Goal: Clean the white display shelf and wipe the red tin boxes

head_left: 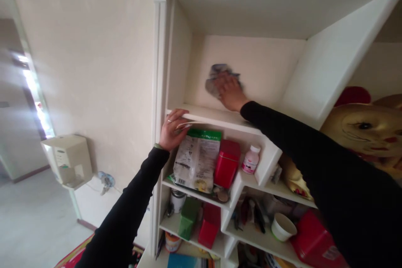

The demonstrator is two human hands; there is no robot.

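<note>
My right hand [230, 92] reaches into the top compartment of a white shelf unit [216, 118] and presses a crumpled grey-blue cloth [216, 76] against the back wall, fingers closed on it. My left hand [172, 129] grips the front edge of that shelf board at its left end, fingers curled over the lip. Both arms wear black sleeves. Just below the left hand stands a white and green food bag [196, 160].
Under the board sit a red tin [226, 163] and a small white bottle with a pink label [250, 160]. Lower shelves hold a green box [188, 217], red boxes, a white bowl [282, 227]. A golden figure [364, 127] fills the right compartment. A white wall device [67, 160] hangs left.
</note>
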